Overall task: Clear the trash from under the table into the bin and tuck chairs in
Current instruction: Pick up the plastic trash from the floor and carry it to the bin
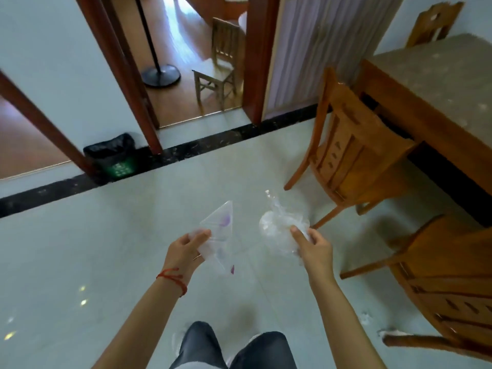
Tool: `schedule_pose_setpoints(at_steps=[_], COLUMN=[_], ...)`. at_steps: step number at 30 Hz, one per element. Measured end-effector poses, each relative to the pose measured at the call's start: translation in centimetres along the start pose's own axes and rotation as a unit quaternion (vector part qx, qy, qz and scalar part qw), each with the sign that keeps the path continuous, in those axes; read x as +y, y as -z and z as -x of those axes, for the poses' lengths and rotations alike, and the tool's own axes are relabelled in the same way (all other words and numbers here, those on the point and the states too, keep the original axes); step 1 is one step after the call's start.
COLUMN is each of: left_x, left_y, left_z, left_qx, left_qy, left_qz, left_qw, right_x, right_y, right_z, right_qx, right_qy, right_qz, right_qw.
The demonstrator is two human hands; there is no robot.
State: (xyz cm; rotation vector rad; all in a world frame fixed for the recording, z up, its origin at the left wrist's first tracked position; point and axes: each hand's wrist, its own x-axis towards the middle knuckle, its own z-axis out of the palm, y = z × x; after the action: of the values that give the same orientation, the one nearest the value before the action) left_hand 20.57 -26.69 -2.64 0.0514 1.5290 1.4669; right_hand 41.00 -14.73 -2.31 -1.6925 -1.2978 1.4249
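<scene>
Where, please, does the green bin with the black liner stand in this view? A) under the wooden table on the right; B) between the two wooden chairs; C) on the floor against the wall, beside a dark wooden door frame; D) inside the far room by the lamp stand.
C: the green bin with the black liner stands against the wall, beside the dark wooden door frame, far left of the wooden table.

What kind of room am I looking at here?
Probably the dining area of a home: a wooden table with matching chairs, a tiled floor, and a small lined bin by a doorway.
</scene>
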Motion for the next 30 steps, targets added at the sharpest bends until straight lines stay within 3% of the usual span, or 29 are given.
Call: schedule_pose_setpoints(at_steps=[16, 30], left_x=[5.8, 12.7], left_y=[23.9, 28.9], left_z=[0.2, -9.4], left_qx=[0.144, 0.197], left_qy=[-0.036, -0.032], left_qz=[0.108, 0.148], left_qw=[0.983, 0.969], right_x=[-2.1, -7.9], right_y=[-24.4, -36.6], right_z=[7.0, 0.2], right_qx=[-0.174, -0.195], right_qy=[0.018, 0.041], right_qz=[0.059, 0.090], right_qw=[0.983, 0.976])
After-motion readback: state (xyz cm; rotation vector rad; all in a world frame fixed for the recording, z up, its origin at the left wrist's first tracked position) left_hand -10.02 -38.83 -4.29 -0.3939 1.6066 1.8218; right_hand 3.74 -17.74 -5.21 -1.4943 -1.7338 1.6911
